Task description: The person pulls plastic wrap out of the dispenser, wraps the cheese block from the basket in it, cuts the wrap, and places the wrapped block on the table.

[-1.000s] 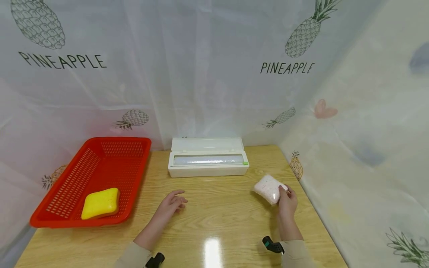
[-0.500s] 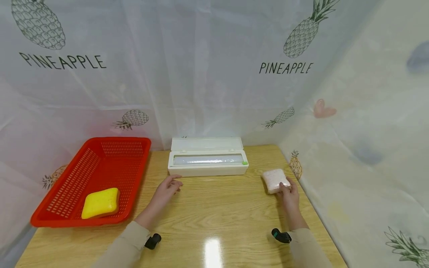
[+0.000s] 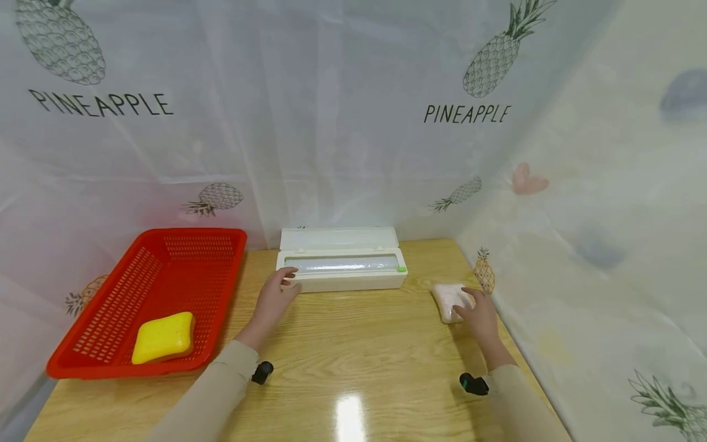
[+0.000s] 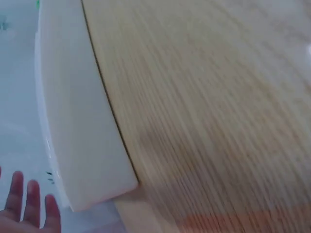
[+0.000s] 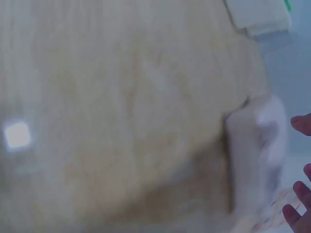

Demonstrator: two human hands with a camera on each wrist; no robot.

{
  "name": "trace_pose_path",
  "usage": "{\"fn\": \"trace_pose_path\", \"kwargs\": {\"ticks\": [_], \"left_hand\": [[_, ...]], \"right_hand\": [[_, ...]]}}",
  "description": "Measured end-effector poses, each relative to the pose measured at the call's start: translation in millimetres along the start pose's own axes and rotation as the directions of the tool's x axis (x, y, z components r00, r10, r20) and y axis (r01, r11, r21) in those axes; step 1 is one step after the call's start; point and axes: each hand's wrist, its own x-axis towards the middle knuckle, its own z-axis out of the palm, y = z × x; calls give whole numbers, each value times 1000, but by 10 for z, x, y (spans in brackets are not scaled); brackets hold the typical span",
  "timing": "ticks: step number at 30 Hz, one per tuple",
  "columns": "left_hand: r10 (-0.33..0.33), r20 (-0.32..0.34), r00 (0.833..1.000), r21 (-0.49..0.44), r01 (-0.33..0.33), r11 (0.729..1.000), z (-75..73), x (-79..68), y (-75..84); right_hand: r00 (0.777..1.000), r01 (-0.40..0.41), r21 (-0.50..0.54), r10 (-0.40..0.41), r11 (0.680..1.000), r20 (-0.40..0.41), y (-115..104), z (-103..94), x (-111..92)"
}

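Observation:
At the table's right side lies a pale pink sponge-like block (image 3: 446,301) in shiny clear film. My right hand (image 3: 480,314) is just over its right end, thumb and fingers spread. In the right wrist view these fingers are apart from the wrapped block (image 5: 248,155). A white cling film dispenser box (image 3: 348,283) stands at the back with its lid raised, a film roll (image 3: 345,264) showing inside. My left hand (image 3: 274,301) is at the box's left front corner and holds nothing. Its fingers are spread beyond the box end (image 4: 92,160) in the left wrist view; contact cannot be told.
A red plastic basket (image 3: 226,294) stands on the left of the wooden table (image 3: 353,350), with a yellow sponge (image 3: 164,337) in its near end. A pineapple-print curtain (image 3: 331,123) hangs behind the table and along the right.
My right hand has moved the wrapped block back and to the right, set it down and let go. My left hand has moved forward to the left end of the dispenser box.

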Motion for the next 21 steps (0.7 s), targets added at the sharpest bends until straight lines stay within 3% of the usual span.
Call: {"fn": "trace_pose_path", "kwargs": {"ticks": [5,13,18,21], "left_hand": [[107,-72,992,160,-94,983,18,186,-107],[185,-51,981,310,-161,937,25,396,-216],[209,28,978,413,-202,888,-18,540,-191],[199,96,975,452,-221,864,-48,630,-175]], "right_hand": [[985,163,-42,-161,986,56,-502,169,145],[917,382,-105,-362,918,168,-1140,676,411],[892,424,-126,-389,897,231,-1311,855,570],[894,411,-146,-366,900,258,-1346,963,654]]}}
